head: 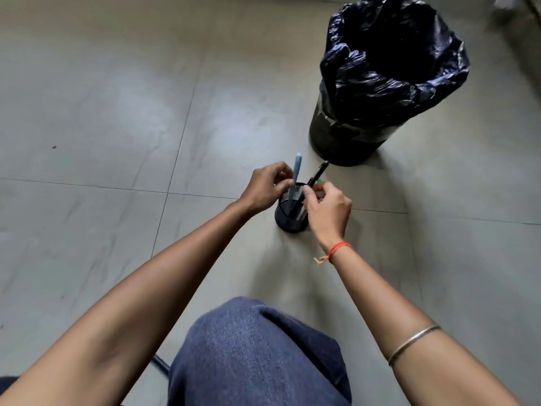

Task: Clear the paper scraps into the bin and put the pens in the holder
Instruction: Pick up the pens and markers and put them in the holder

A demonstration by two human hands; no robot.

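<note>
My left hand [265, 187] pinched the blue pen [297, 168], upright in the mesh holder [288, 222]; right hand [326, 212] pinched the black pen [318, 173], leaning far-right, lower end inside.

Crowded at the holder, open floor to the left.
We find the holder's [288, 221] mouth hemmed in: our left hand [265, 187] pinches the blue pen [296, 171] on one side, our right hand [327, 209] grips the black pen [318, 173] on the other, and both pens lean out over the rim. The bin [345, 142] stands near, beyond and to the right, its lined mouth open from above. The tiled floor [102, 127] gives passage on the left; our knee [257, 347] blocks the near side.
</note>
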